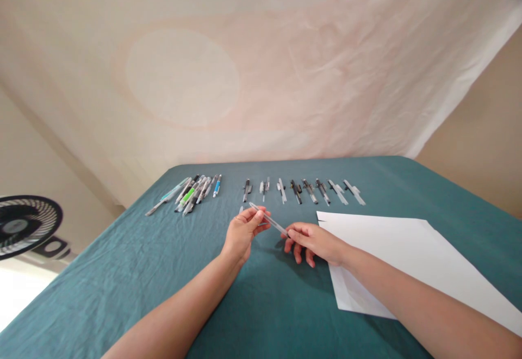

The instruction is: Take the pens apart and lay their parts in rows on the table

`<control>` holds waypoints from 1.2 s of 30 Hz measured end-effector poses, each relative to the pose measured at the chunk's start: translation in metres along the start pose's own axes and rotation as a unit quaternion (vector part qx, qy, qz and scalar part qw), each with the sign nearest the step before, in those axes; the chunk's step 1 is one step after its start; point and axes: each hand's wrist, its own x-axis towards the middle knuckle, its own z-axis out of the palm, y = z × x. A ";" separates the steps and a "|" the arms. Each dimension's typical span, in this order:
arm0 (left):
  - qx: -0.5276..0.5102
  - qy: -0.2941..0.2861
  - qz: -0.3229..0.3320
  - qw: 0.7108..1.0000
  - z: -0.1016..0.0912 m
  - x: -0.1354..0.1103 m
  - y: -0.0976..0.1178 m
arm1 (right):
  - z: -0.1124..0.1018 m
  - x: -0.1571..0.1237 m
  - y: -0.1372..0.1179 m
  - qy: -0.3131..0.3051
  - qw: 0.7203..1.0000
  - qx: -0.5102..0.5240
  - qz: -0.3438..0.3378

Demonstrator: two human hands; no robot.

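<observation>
Between my two hands a slim translucent pen is held slantwise above the green cloth. Its upper left end sits in the pinch of my left hand, thumb against the fingers. At the lower right end, my right hand grips it with thumb and index finger, the other fingers curled loosely below. A small clear piece shows just above my left hand, too small to name. Beyond the hands, several pens lie in a spaced row, some with caps beside them.
A heap of mixed pens, one green and one blue among them, lies to the left. White paper sheets lie under and beyond my right forearm. The green tablecloth covers the table. A black fan stands past its left edge.
</observation>
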 end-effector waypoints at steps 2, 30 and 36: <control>0.001 0.001 -0.001 1.000 0.000 0.000 0.000 | 0.000 0.000 0.000 -0.008 1.000 -0.008 0.005; 0.006 0.028 0.019 0.999 -0.011 0.009 0.003 | -0.002 0.000 0.002 0.003 0.999 -0.045 -0.001; 0.016 0.028 0.023 0.999 -0.010 0.010 0.004 | -0.001 -0.002 -0.002 0.016 0.997 -0.075 0.006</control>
